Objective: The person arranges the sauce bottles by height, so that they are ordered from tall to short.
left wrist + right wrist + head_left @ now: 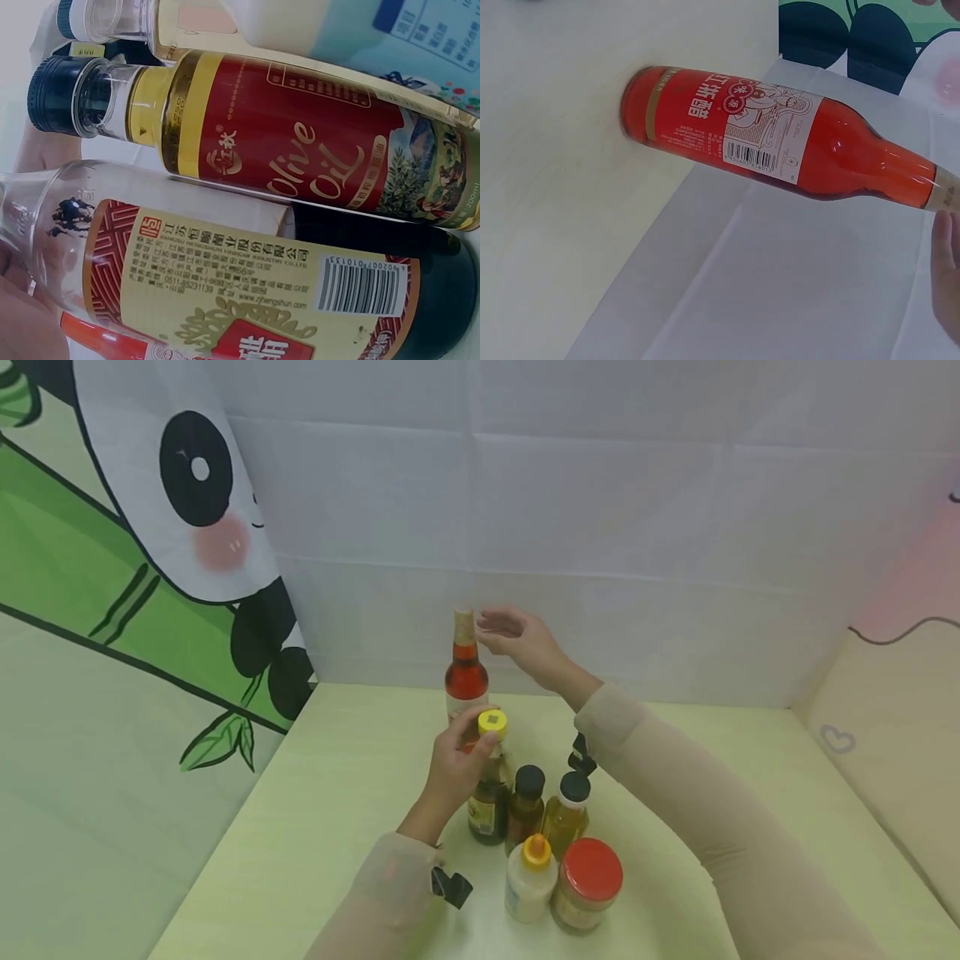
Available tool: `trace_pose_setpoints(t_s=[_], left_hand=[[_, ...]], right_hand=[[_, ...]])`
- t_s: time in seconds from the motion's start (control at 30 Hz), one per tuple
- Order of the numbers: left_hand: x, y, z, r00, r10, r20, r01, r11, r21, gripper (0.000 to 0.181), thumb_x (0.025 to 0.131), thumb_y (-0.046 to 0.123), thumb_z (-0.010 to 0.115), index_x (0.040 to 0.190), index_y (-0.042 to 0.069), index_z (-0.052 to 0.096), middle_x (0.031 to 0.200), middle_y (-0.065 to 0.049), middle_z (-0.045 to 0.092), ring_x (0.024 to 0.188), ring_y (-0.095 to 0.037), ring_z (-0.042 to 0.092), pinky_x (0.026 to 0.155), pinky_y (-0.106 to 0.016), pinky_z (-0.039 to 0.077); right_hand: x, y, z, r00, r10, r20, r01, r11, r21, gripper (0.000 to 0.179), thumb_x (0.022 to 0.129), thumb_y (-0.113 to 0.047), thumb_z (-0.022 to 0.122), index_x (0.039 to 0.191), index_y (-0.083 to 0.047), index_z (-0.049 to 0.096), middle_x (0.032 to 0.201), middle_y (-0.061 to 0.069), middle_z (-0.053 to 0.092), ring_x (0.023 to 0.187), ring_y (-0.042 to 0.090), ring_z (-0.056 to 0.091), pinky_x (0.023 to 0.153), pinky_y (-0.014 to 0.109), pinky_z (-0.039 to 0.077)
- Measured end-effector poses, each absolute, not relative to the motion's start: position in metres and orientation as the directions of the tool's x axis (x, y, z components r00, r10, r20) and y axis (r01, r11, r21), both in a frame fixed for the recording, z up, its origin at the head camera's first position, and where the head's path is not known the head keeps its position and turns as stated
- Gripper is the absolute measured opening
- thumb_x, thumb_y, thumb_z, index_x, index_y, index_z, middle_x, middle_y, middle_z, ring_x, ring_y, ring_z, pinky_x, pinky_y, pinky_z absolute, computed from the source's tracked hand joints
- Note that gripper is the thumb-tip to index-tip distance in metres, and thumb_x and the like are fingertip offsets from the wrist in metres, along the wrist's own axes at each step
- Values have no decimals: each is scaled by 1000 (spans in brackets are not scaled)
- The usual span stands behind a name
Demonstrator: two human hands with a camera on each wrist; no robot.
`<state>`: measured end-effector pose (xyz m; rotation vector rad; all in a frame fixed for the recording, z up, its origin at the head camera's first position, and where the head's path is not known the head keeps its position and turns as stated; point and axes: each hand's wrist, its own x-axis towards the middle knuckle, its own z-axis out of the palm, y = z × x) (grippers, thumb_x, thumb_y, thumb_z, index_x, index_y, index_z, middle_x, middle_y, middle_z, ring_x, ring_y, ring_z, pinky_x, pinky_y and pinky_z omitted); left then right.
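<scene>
My left hand point(453, 764) grips a vinegar bottle point(489, 818) by its upper end, thumb and fingers around the yellow cap point(492, 722) and neck. In the left wrist view this bottle point(225, 277) has a cream label and dark liquid low inside. Farther back stands a tall bottle of red vinegar point(467, 681), upright, with a tan neck wrap. Beside its neck, on the right, is my right hand point(525, 639), fingers loosely bent and holding nothing. The right wrist view shows the red bottle point(765, 142) with its base on the table, fingertips right at the neck.
Close to the held bottle stand an olive oil bottle point(527, 810), a black-capped bottle of yellow liquid point(566, 822), a white squeeze bottle point(529, 889) with an orange tip and a red-lidded jar point(592, 870). A white cloth wall point(637, 527) rises behind the table point(360, 760).
</scene>
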<state>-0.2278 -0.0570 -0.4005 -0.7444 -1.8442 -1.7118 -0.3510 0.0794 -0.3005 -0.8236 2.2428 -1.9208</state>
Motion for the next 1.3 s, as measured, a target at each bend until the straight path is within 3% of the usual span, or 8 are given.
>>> trace_pose_setpoints(t_s=[0.23,0.43,0.63,0.83,1.07,1.3], left_hand=[[-227,-58,-397,-720,48,692,693,85,716,46,97,33,62,118,-8,58,96,-22,64,88,-21,63,72,-26,54],[-213,-56,-376,-725,57,686,688,93,720,37,97,17,61,115,-15,55,94,-29,62,87,-21,62,74,-23,52],[-200,-54,-359,-737,54,674,676,91,731,31,95,8,60,113,-16,55,94,-29,62,87,-18,61,73,-21,51],[-199,-53,-362,-729,49,682,684,72,726,33,96,13,60,113,-16,55,92,-30,62,86,-14,60,72,-20,51],[-200,-53,-364,-712,45,701,703,63,709,48,99,29,60,112,-16,55,91,-30,62,87,-13,60,72,-19,51],[-200,-53,-365,-713,42,700,701,61,710,44,98,25,61,113,-16,55,91,-29,62,86,-10,59,72,-19,51]], right_hand=[[-342,88,-298,-842,-474,256,-341,100,-935,46,94,-10,65,135,5,50,132,19,56,113,26,59,91,36,50],[-334,99,-292,-831,-494,256,-349,105,-931,43,94,-10,65,133,3,53,130,15,59,114,25,59,90,35,51],[-322,110,-289,-817,-511,268,-357,83,-930,41,95,-8,64,132,5,53,129,14,59,116,26,57,91,36,50],[-309,124,-292,-820,-510,260,-339,65,-939,39,95,-6,63,131,5,53,129,15,59,116,27,58,90,37,51],[-293,142,-296,-833,-491,253,-315,45,-948,40,95,-6,63,132,6,52,130,18,58,116,26,58,90,37,51],[-280,157,-306,-828,-513,228,-305,70,-950,39,95,-5,63,131,5,53,130,18,57,116,27,58,90,39,51]])
